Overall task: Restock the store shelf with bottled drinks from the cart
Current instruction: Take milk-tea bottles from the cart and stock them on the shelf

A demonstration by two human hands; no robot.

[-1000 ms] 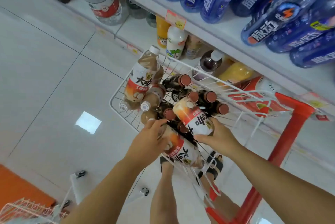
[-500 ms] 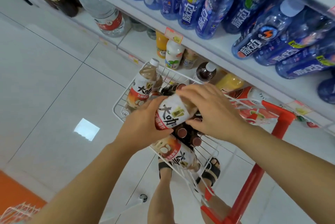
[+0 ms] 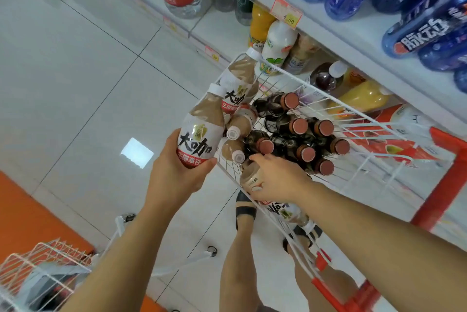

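Milk-coffee bottle point(image 3: 197, 139) stands nearly upright in our left grip point(image 3: 177, 177), fingers wrapped round its base, just left of the wire cart point(image 3: 366, 124). Our right grip point(image 3: 278, 177) curls over another pale bottle point(image 3: 251, 177) lying in the cart beside brown-capped bottles point(image 3: 299, 125), below the shelf point(image 3: 341, 31).

Lighting: bright, even, probably overhead; square glare patch on glossy floor tile point(image 3: 137, 152). Shadows: faint. Focus: soft throughout, compression smear. Edges: wide-angle bend, blue bottles point(image 3: 417, 38) stretched
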